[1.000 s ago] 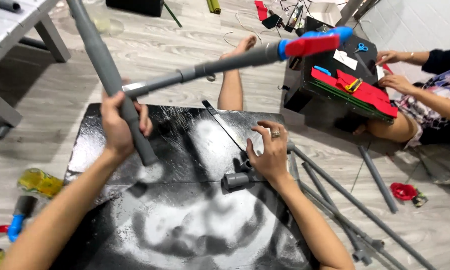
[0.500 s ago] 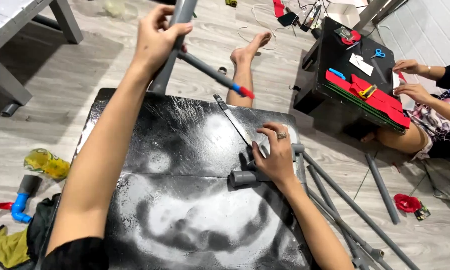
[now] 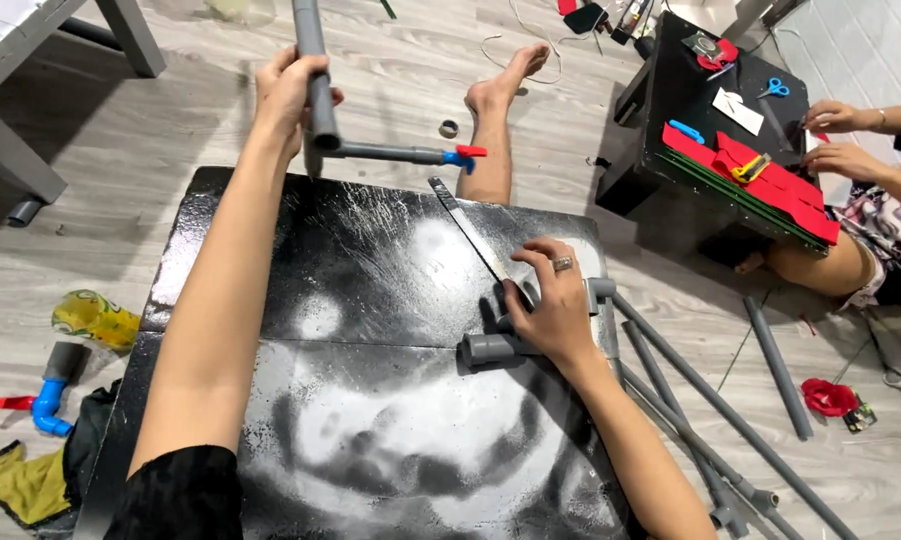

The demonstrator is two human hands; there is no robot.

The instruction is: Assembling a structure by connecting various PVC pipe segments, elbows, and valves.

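Observation:
My left hand (image 3: pixel 289 92) is raised and gripped around a grey plastic pipe assembly (image 3: pixel 316 70); a side branch of it ends in a blue valve with a red handle (image 3: pixel 461 156). My right hand (image 3: pixel 553 305), with a ring on one finger, rests on grey pipe fittings (image 3: pixel 491 347) lying on a black sprayed board (image 3: pixel 371 300). A thin saw blade (image 3: pixel 471 238) lies on the board just beyond that hand.
Long grey pipes (image 3: pixel 711 400) lie on the floor at the right. Another person's hands (image 3: pixel 841 140) work on red sheets on a black box (image 3: pixel 711 120). A bare leg and foot (image 3: pixel 496 110) stretch beyond the board. A blue elbow piece (image 3: pixel 51 400) and rags lie at the left.
My left hand has swung the pipe assembly up and away from the board, and the valve end now points right. My right hand stays on the fittings.

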